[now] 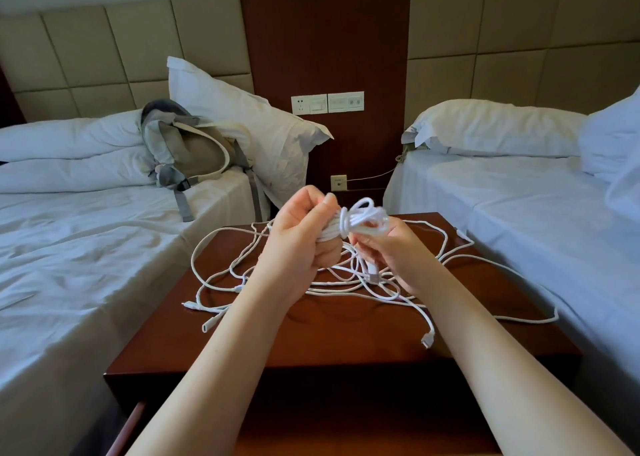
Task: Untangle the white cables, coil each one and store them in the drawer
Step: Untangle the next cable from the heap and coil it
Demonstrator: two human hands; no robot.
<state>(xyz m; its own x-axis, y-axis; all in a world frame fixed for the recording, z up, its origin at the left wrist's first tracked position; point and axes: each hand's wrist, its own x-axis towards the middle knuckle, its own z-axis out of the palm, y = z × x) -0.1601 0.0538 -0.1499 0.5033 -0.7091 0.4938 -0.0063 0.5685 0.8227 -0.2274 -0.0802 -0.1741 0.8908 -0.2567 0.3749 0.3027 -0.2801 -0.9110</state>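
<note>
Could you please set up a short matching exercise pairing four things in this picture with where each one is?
Things:
1. coiled cable
2. loose cables
3. backpack
4. socket plates

Places:
A. on the wooden wall panel
B. on the left bed
C. in the left hand
D. on the nightstand

Pairs: 1-C, 2-D, 3-B, 4-A.

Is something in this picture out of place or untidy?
Yes: loose white cables lie tangled across the dark reddish wooden nightstand, and one strand hangs over its right edge toward the white-sheeted bed. Only the small white coil gripped in the left hand is tidy.
</note>
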